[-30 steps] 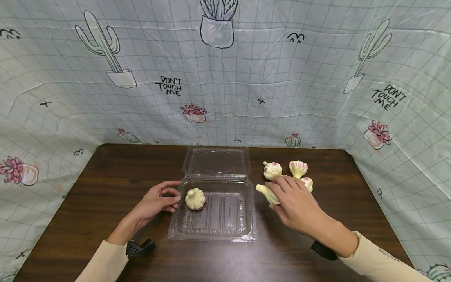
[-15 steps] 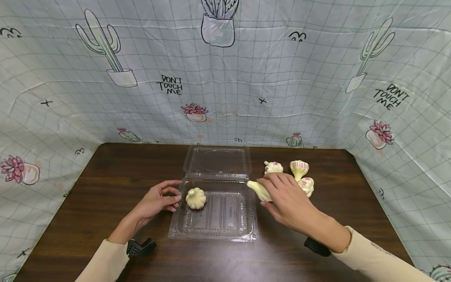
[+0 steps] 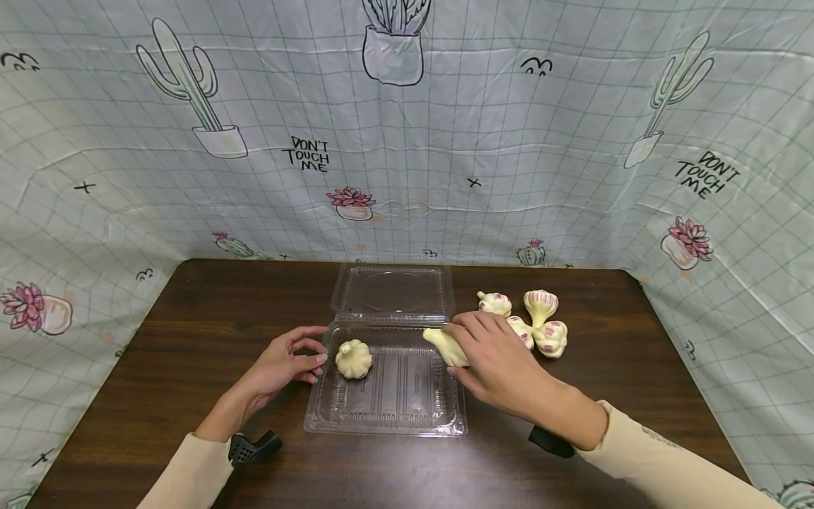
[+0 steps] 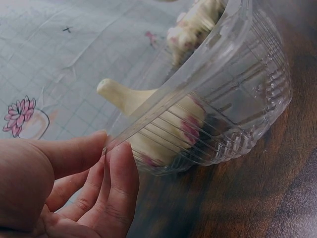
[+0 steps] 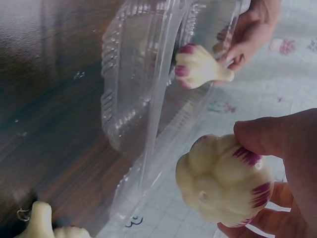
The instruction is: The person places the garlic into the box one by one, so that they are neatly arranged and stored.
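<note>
The left hand (image 3: 287,362) pinches the left rim of a clear plastic clamshell container (image 3: 388,428) between thumb and fingers, as the left wrist view shows closely. Inside the container, at its left, one garlic bulb (image 3: 353,359) stands stem up. My right hand (image 3: 499,357) grips a second garlic bulb (image 5: 225,181), cream with purple patches, over the container's right edge. In the head view its stem points left and the hand covers its right part.
Several more garlic bulbs (image 3: 550,339) lie grouped on the dark wooden table (image 3: 210,311), right of the container. The clear lid (image 3: 392,291) lies folded back behind it. A patterned curtain (image 3: 407,141) hangs past the table's far edge.
The right hand has carried its garlic bulb leftward from beside the other bulbs to over the container's right edge. The left hand has stayed at the rim.
</note>
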`<state>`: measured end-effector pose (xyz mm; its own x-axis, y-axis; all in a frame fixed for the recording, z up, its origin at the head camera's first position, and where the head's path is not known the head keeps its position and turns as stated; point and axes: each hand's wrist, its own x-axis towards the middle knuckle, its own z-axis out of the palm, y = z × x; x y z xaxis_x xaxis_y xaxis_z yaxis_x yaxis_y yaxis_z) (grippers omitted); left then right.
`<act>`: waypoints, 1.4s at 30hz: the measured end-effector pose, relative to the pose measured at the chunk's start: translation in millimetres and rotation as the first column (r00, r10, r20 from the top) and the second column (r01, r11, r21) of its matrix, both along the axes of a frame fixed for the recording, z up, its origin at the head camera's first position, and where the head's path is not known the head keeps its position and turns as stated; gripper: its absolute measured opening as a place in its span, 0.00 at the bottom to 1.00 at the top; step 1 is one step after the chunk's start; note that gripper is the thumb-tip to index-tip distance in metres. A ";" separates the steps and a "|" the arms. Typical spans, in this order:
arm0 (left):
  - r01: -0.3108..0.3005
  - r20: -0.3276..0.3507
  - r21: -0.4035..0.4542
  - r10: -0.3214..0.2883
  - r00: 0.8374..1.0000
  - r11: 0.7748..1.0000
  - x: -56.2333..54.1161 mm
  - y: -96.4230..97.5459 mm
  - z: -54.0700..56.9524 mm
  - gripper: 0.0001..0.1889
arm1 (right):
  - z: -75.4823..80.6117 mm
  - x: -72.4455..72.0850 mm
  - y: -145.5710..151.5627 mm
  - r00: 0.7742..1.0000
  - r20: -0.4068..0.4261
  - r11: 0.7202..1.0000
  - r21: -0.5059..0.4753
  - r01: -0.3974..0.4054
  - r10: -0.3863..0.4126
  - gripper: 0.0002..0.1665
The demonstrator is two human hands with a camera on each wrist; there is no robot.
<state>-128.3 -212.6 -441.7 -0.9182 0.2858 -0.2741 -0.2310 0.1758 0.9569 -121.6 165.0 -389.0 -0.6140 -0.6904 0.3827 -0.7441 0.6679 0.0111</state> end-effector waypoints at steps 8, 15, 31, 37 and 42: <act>-0.001 0.001 0.006 0.001 1.000 1.000 0.1 -0.1 -0.2 0.32 | -1.6 -2.3 -14.1 0.999 0.005 0.999 0.023 -0.032 0.032 0.33; -0.007 0.006 0.011 0.007 1.000 1.000 -0.7 0.7 0.6 0.32 | -3.9 -2.8 -26.2 0.998 0.008 0.998 0.035 -0.060 0.059 0.31; 0.008 0.002 0.007 -0.008 1.000 1.000 0.6 1.0 1.2 0.31 | -8.9 0.4 -44.4 0.995 -0.006 0.994 0.048 -0.101 0.102 0.33; -0.003 -0.005 -0.008 0.003 1.000 1.000 2.4 2.2 0.4 0.32 | -13.4 3.9 -50.2 0.994 0.027 0.990 0.085 -0.111 0.109 0.33; -0.010 -0.011 -0.017 0.010 1.000 1.000 3.2 1.9 2.3 0.31 | -12.3 5.8 -57.4 0.990 0.049 0.987 0.084 -0.134 0.131 0.32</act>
<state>-125.0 -210.7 -439.3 -0.9240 0.2720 -0.2687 -0.2221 0.1900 0.9563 -115.8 107.7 -401.3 -0.5296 -0.7962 0.2926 -0.8270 0.5613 0.0305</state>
